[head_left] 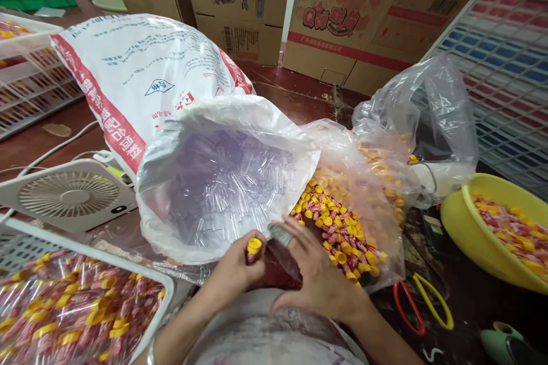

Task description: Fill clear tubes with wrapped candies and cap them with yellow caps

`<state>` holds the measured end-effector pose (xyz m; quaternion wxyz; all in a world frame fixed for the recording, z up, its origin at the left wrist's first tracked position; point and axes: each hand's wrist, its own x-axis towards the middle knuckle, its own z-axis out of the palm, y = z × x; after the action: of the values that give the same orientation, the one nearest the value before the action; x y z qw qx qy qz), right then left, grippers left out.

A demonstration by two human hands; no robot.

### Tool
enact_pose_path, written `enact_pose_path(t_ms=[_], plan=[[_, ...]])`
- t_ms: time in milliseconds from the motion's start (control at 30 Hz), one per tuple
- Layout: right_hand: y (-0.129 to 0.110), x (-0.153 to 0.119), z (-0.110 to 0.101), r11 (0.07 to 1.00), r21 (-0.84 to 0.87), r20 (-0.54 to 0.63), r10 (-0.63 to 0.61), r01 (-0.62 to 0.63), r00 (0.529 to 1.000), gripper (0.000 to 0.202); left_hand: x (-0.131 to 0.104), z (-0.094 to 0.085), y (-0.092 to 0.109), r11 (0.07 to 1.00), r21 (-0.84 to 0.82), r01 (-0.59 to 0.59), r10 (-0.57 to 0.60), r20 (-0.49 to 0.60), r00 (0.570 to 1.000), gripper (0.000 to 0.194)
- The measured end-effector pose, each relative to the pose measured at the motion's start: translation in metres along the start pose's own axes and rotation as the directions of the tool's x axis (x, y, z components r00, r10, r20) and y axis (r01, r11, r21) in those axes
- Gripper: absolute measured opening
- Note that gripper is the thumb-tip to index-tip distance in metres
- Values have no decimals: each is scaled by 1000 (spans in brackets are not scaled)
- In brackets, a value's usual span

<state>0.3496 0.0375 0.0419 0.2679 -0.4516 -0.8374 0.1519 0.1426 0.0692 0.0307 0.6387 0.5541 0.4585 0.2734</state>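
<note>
My left hand (233, 274) is closed around a small red-wrapped piece with a yellow cap (254, 246), the cap facing up. My right hand (319, 276) is beside it, fingers apart, with a greyish wrap (280, 235) on one finger; nothing shows in its grip. In front of both hands lies a white sack (148, 205), its mouth open towards me, with clear plastic tubes (231, 182) inside. To the right, a clear plastic bag (391, 251) spills many yellow-capped red pieces (338, 228) near my right fingers.
At lower left, a white crate (165, 291) holds filled tubes with yellow caps. A white fan (71, 197) stands behind it. On the right are a yellow basin (458, 219) of red and yellow pieces and scissors (411, 308). Cardboard boxes (342, 17) and a wire rack (505, 91) stand behind.
</note>
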Motion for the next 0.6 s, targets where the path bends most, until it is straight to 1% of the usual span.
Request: enact_pose_path(t_ms=[33, 67, 100, 133, 167, 200, 233, 267, 300, 333, 367, 400, 433, 500, 533, 600], plan=[[9, -4, -9, 997, -36, -23, 70, -71, 997, 76, 3, -12, 0, 976, 210, -58, 76, -78, 994, 8], [19, -9, -18, 982, -89, -72, 161, -167, 984, 63, 7, -26, -1, 900, 427, -88, 165, -147, 975, 9], [29, -14, -26, 951, -155, -124, 251, -269, 960, 43, 12, -39, -1, 781, 620, -71, 241, -195, 951, 19], [37, -20, -32, 910, -221, -149, 323, -350, 934, 24, 18, -51, -1, 641, 767, -19, 278, -209, 937, 30], [43, -26, -37, 871, -282, -135, 378, -402, 916, 12, 23, -61, -2, 506, 862, 21, 282, -189, 941, 38], [46, -30, -39, 842, -335, -77, 422, -422, 903, 11, 29, -68, -2, 387, 921, 41, 264, -153, 952, 43], [46, -34, -39, 824, -377, 6, 457, -422, 889, 12, 34, -74, -3, 295, 955, 37, 238, -111, 965, 45], [44, -35, -36, 812, -412, 90, 488, -414, 868, 11, 38, -77, -4, 233, 972, 17, 220, -70, 973, 46], [40, -36, -33, 797, -443, 152, 518, -410, 842, 9, 42, -78, -5, 195, 981, -4, 215, -39, 976, 46], [36, -36, -28, 780, -472, 191, 545, -410, 816, 9, 43, -79, -6, 176, 984, -17, 221, -22, 975, 45], [31, -36, -24, 770, -493, 210, 557, -405, 803, 9, 44, -79, -7, 175, 984, -25, 233, -16, 972, 43], [27, -37, -20, 777, -498, 223, 544, -385, 809, 10, 43, -80, -9, 193, 980, -37, 251, -13, 968, 41], [24, -38, -17, 803, -486, 241, 502, -344, 831, 10, 42, -81, -10, 230, 971, -59, 275, -7, 962, 38], [22, -42, -13, 868, -440, 290, 378, -229, 879, 5, 36, -82, -12, 336, 935, -113, 337, -7, 942, 31], [23, -44, -12, 890, -420, 316, 326, -177, 891, 4, 32, -82, -12, 394, 909, -134, 369, -23, 929, 29], [28, -48, -11, 911, -395, 363, 276, -122, 890, 8, 21, -78, -10, 522, 840, -151, 404, -87, 910, 32]])
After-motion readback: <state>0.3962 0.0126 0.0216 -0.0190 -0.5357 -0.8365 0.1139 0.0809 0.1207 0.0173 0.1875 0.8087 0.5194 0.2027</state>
